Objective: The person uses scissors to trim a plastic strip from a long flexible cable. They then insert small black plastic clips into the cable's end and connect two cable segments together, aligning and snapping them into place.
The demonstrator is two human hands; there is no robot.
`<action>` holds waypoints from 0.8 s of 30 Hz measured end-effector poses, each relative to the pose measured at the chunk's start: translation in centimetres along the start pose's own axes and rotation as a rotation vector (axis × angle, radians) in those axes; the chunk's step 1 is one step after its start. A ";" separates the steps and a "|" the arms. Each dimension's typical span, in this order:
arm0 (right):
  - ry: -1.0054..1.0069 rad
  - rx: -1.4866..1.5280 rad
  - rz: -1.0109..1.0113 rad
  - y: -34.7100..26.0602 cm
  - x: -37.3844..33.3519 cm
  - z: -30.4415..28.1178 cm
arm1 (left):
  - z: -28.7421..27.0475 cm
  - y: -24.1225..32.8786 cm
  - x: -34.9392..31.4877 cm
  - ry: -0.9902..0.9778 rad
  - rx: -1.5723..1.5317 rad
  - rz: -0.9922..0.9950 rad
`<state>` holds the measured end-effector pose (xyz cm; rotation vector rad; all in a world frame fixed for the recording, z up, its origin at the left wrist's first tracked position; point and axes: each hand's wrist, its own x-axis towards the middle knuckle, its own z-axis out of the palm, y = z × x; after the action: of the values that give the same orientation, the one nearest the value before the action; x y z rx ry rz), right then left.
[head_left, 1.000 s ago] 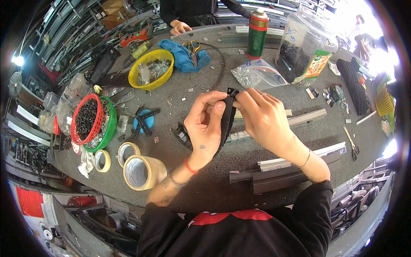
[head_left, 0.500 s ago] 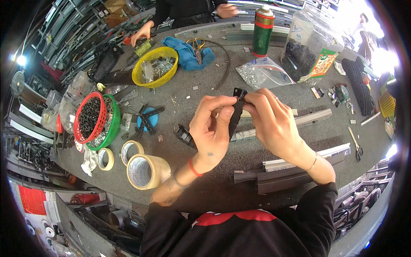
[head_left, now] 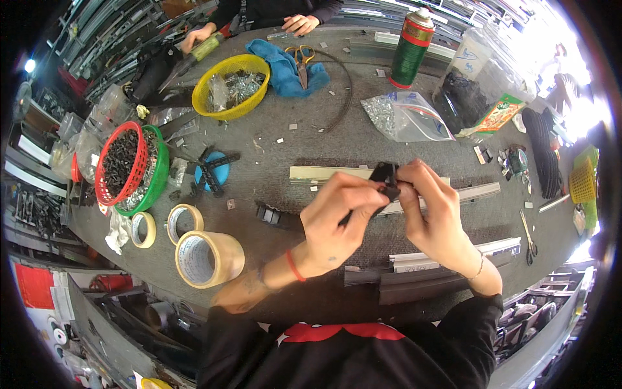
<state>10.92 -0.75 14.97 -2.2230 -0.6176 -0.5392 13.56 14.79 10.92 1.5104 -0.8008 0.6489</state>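
Note:
Over the middle of the table, my left hand (head_left: 337,214) grips a small black plastic fitting (head_left: 383,174), its fingers closed around the lower part. My right hand (head_left: 433,211) pinches at the fitting's right side with thumb and fingertips. Part of the fitting is hidden by my fingers, so its exact kind cannot be made out. Beneath my hands lie a cream-coloured strip (head_left: 317,173) and a grey profile (head_left: 476,192). Left of my left hand, another black fitting (head_left: 269,214) rests on the table. Dark profiles (head_left: 421,285) lie closer to me, below my right hand.
Rolls of tape (head_left: 227,259) stand at left, near red (head_left: 139,165) and green (head_left: 159,188) baskets of small parts. A yellow basket (head_left: 201,104), scissors (head_left: 302,68) on a blue cloth (head_left: 269,55), a spray can (head_left: 412,52) and a plastic tub (head_left: 486,71) stand farther back. Across the table, a co-worker's hand (head_left: 301,24) shows.
Both my hands have moved right and nearer to me with the black fitting, which is now tilted differently. The co-worker's right-side hand has come down to the table. The view has shifted slightly.

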 end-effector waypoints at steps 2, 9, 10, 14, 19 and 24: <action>-0.086 0.242 0.225 0.1 -0.6 -0.6 | 0.4 0.0 -0.6 -0.017 -0.019 -0.004; -0.262 0.967 0.814 1.6 -3.4 -2.3 | 1.5 -1.0 -3.3 -0.273 -0.063 0.070; -0.262 0.830 0.760 1.8 -3.8 -2.3 | 1.6 -1.2 -3.6 -0.300 -0.082 0.081; -0.198 0.320 0.482 2.6 -5.0 -2.1 | 2.3 -1.7 -4.2 -0.341 -0.117 0.043; -0.146 0.081 0.226 3.3 -5.4 -1.9 | 2.1 -1.6 -4.2 -0.414 -0.148 0.023; -0.161 0.073 0.196 3.5 -5.3 -2.0 | 1.9 -1.6 -4.1 -0.417 -0.151 0.052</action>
<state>8.32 -5.71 11.34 -2.2413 -0.4851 -0.2358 12.27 13.38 6.46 1.5088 -1.1816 0.3032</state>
